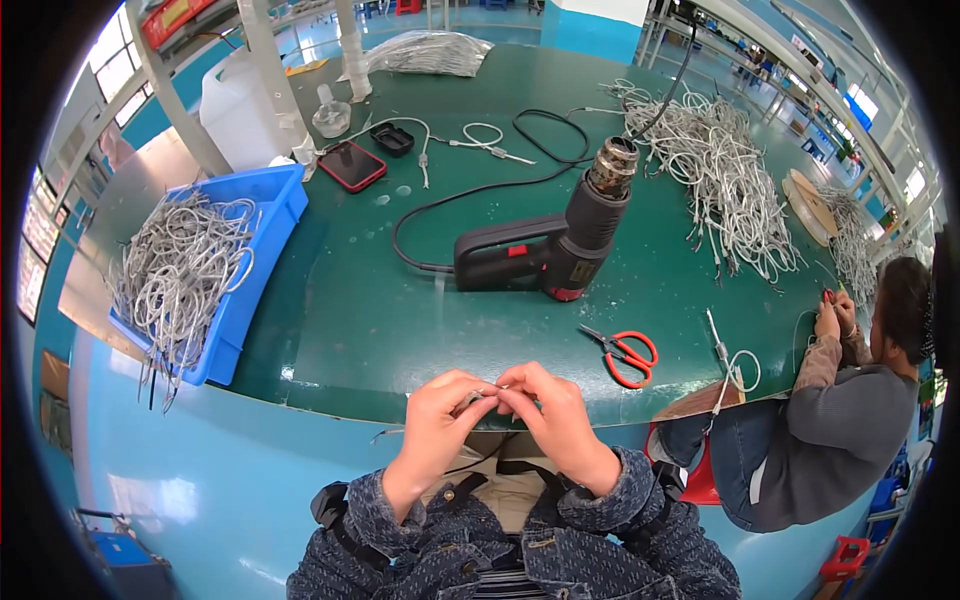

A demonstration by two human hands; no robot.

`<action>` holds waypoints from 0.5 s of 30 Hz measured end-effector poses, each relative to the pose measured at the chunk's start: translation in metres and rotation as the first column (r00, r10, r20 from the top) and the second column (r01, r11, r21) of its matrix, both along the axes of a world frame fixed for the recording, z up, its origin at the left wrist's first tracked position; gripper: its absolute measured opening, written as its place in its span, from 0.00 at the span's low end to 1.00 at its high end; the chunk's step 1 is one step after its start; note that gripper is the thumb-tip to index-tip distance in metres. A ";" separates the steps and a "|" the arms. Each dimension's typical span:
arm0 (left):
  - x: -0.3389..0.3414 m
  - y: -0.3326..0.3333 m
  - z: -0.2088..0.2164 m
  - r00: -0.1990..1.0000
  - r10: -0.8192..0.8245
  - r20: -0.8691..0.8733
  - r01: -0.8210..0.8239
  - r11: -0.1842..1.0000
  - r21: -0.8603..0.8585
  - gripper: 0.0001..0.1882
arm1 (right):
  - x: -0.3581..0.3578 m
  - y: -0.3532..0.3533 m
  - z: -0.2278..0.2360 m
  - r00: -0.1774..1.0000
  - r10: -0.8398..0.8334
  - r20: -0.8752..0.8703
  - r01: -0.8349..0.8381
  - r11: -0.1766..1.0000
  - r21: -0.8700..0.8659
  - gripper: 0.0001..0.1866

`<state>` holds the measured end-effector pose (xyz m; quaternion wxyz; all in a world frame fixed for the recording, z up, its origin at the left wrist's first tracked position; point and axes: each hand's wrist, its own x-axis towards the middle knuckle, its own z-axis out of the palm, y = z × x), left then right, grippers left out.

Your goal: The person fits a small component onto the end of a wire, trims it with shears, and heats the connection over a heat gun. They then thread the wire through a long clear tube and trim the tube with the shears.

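Observation:
My left hand (437,415) and my right hand (552,408) meet fingertip to fingertip at the near edge of the green table (350,350). Both are closed in a pinch on a thin cable, mostly hidden by the fingers; a thin wire end (384,435) pokes out left of my left hand. Beyond my hands a black heat gun (585,235) stands with its nozzle up. Right of my hands lie scissors (632,362) with orange-red handles, blades apart. A short white cable with a loop (735,368) lies farther right, overhanging the edge.
At left, a blue bin (262,270) overflows with grey cables (185,265). A large cable heap (715,180) covers the far right, near a spool (808,208). A phone (352,166) lies far left. The heat gun's cord (450,195) curls across the table. A co-worker (840,430) sits at right.

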<state>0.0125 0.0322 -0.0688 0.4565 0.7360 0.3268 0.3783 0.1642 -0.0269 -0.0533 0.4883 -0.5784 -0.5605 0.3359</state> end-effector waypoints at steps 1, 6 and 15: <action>-0.001 0.000 0.000 1.000 -0.003 0.010 0.003 0.999 -0.042 0.07 | 0.006 0.000 -0.001 1.000 0.002 -0.002 -0.002 1.000 0.001 0.06; -0.004 0.002 -0.005 0.990 0.044 0.138 -0.005 0.963 -0.270 0.06 | 0.068 -0.008 0.001 0.682 -0.300 0.667 0.168 0.952 0.256 0.11; -0.005 0.000 -0.001 0.983 0.048 0.180 0.011 0.951 -0.309 0.04 | 0.079 -0.020 0.002 0.702 -0.171 0.691 0.220 0.975 0.018 0.17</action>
